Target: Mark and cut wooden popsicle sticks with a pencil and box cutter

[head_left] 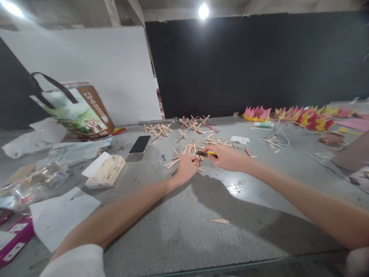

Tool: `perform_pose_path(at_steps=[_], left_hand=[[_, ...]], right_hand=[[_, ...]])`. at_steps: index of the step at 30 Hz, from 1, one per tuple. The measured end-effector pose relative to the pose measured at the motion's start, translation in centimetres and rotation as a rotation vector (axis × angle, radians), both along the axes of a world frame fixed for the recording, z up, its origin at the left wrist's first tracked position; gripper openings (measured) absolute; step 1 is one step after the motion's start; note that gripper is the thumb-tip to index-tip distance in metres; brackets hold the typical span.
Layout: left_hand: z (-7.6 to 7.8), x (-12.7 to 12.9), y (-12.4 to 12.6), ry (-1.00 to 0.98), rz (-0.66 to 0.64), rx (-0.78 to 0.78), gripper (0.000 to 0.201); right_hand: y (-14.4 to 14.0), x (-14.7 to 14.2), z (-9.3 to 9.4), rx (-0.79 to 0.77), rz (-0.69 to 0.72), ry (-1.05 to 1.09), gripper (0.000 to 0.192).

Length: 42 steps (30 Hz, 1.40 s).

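Note:
My right hand point(220, 156) is closed around a yellow and black utility knife point(212, 153), its dark front end pointing left. The knife's front end meets the fingers of my left hand point(188, 165), which are closed on a wooden craft stick point(195, 147). The stick's lower end is hidden by the fingers. Loose craft sticks point(173, 162) lie on the table just behind and left of my left hand. Farther back are piles of crossed craft sticks point(160, 130). A single pointed stick piece point(219, 221) lies near the front edge.
A phone point(140, 144) and a cream-coloured box point(106, 172) lie left of my hands. A shopping bag point(83, 111) stands at the back left, with plastic packets point(43, 179) nearer. Paper flowers point(257, 113), a glue stick point(263, 124) and a white cable point(284, 134) are at the right.

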<state>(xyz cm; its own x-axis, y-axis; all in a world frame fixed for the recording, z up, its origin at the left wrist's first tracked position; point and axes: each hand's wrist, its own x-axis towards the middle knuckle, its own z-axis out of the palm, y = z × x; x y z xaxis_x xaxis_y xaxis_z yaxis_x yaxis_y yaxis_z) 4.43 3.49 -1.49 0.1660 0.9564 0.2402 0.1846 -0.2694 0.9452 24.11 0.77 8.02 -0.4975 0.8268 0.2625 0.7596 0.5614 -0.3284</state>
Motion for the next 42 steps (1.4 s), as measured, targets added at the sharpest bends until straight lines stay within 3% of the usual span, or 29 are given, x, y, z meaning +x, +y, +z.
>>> perform_pose_path(at_steps=[4,10,12,15,22,27,35,42], left_hand=[[0.1,0.0,0.1,-0.025,0.013,-0.006,0.061],[0.0,-0.2,0.3,-0.036,0.028,0.042,0.060],[-0.2,-0.2,0.3,-0.020,0.029,0.071,0.060],[-0.4,-0.2,0.3,-0.015,0.030,0.077,0.061],[-0.4,-0.2,0.2,-0.012,-0.008,0.069,0.059],[-0.6,-0.2,0.2,-0.016,-0.030,0.058,0.060],[-0.3,0.0,0.2,-0.024,-0.013,0.020,0.060],[-0.1,-0.1,0.3,-0.067,0.037,-0.001,0.054]], right_hand=[[-0.1,-0.2,-0.3,-0.086,0.003,0.030,0.037],[-1.8,-0.7,-6.4,-0.020,-0.088,0.171,0.047],[-2.1,-0.6,-7.7,0.015,-0.087,0.162,0.049],[-2.1,-0.5,-7.0,0.019,-0.092,0.100,0.049],[-0.3,-0.2,-0.4,-0.070,-0.014,-0.014,0.037],[1.0,0.2,0.8,-0.113,0.027,-0.033,0.030],[0.6,0.1,0.3,-0.099,0.014,0.003,0.031],[-2.3,-1.3,-5.6,0.002,-0.117,-0.058,0.049]])
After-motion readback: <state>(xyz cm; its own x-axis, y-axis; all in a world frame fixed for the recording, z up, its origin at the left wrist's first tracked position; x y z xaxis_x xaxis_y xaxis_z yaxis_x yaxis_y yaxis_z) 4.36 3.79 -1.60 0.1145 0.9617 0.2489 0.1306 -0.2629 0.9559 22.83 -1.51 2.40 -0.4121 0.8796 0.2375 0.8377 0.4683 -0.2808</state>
